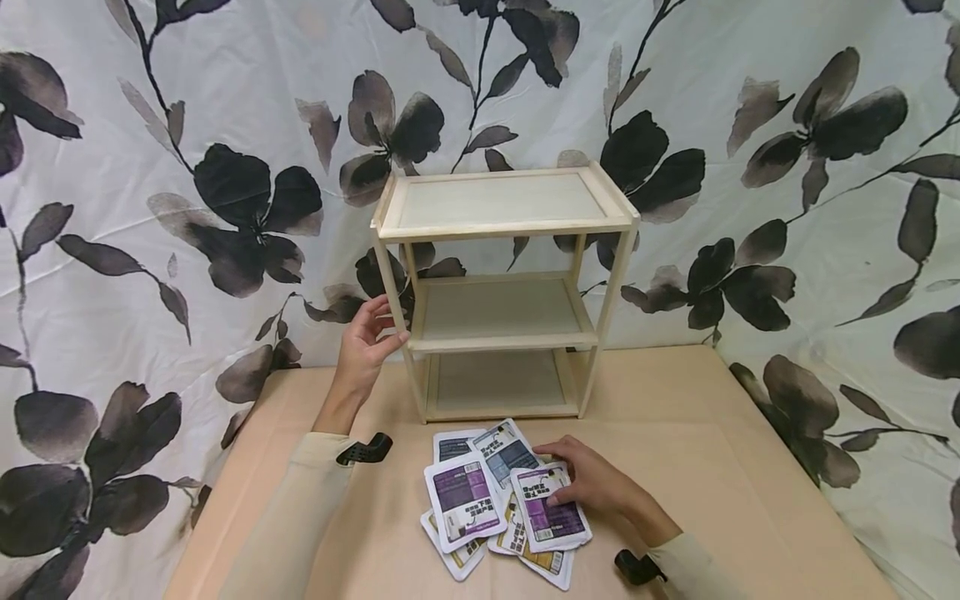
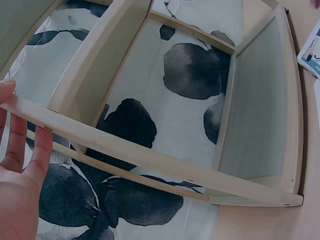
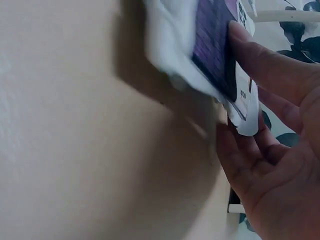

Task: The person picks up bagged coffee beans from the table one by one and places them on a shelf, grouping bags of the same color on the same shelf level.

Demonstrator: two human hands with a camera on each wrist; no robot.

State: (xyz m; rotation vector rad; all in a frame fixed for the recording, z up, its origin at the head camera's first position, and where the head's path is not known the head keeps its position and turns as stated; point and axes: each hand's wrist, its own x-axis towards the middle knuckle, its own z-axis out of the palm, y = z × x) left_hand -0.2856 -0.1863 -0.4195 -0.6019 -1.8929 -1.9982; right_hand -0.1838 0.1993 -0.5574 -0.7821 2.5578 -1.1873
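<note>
A three-tier wooden shelf stands upright at the back of the table. At its front left post is my left hand, gripping it with the thumb on one side and the fingers on the other. My right hand pinches a white and purple packet, thumb on the printed face and fingers underneath. In the right wrist view this packet is tilted over the table. Beside it lie several overlapping flat packets, among them another purple one, a blue one and a yellow one.
Light-coloured paper or cloth covers the table. Behind it hangs a white sheet with dark flower prints. The packets lie just in front of the shelf's bottom tier. Each wrist wears a black camera mount.
</note>
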